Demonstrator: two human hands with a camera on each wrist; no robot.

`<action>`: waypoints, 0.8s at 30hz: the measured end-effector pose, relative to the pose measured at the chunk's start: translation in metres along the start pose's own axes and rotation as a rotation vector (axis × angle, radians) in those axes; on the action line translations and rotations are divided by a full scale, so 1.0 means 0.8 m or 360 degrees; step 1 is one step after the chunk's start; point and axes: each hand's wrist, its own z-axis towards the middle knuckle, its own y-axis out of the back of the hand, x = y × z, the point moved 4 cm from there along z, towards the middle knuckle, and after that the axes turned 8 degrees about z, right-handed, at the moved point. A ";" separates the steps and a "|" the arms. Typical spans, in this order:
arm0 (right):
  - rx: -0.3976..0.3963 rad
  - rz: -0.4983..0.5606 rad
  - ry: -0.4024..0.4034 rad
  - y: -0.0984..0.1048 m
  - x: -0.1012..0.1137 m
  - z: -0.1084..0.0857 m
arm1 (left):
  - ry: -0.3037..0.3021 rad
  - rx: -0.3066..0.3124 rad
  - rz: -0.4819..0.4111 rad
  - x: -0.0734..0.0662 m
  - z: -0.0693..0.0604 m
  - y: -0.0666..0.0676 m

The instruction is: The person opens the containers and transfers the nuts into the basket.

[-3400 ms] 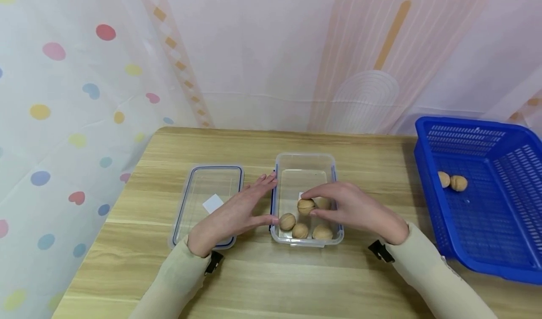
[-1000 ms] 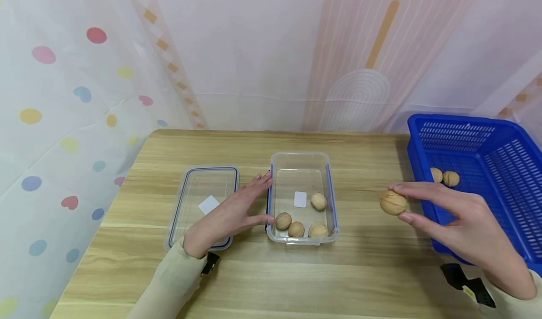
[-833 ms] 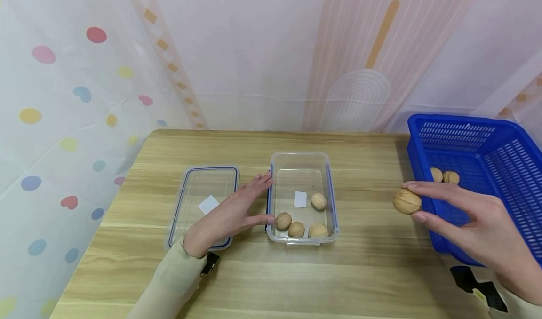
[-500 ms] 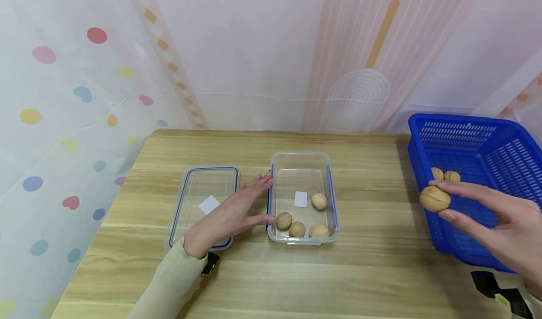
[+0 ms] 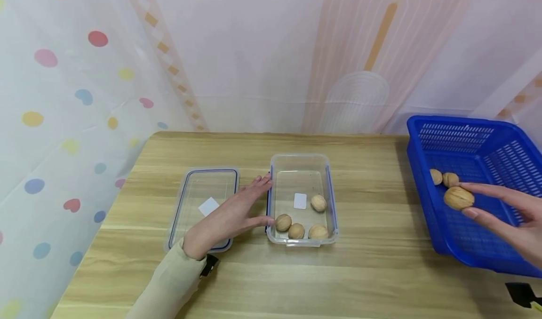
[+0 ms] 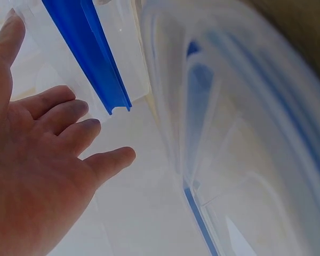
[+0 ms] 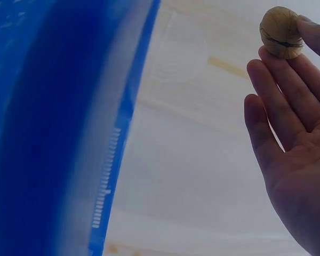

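Note:
My right hand point(image 5: 514, 215) pinches a walnut point(image 5: 459, 198) between thumb and fingertips, over the left part of the blue basket point(image 5: 444, 243). In the right wrist view the same walnut point(image 7: 281, 33) sits at the fingertips of the hand point(image 7: 304, 160). Two walnuts lie in the basket, one of them here point(image 5: 450, 179). My left hand point(image 5: 230, 218), fingers extended, touches the left side of the clear box point(image 5: 302, 158). Several walnuts are inside that box, such as one near its right wall point(image 5: 318, 203). The left wrist view shows the hand point(image 6: 48, 154) with fingers spread.
A clear lid with a blue seal point(image 5: 211, 170) lies left of the box, partly under my left hand and forearm. A white label point(image 5: 300, 201) shows in the box. Behind the wooden table point(image 5: 360, 286) hangs a patterned cloth point(image 5: 254, 51).
My right hand has lifted a walnut from above the clear box and carried it right, to above the blue basket. The left hand stays by the box.

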 end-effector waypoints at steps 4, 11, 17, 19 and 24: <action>0.0004 -0.0095 0.0016 0.007 -0.005 0.000 | -0.0016 -0.0001 0.0000 -0.001 0.001 0.000; 0.0001 -0.0261 -0.0001 0.024 -0.018 0.007 | -0.0008 -0.0006 0.0008 0.000 0.001 -0.001; 0.0068 -0.0345 -0.0129 0.038 -0.037 0.018 | -0.0012 -0.0032 0.0018 0.000 -0.001 0.001; 0.0087 -0.0336 -0.0194 0.042 -0.044 0.022 | -0.0009 -0.0028 0.0019 0.001 -0.002 0.000; 0.0041 -0.0245 -0.0274 0.049 -0.070 0.036 | -0.0022 -0.0022 -0.0005 0.001 -0.001 0.002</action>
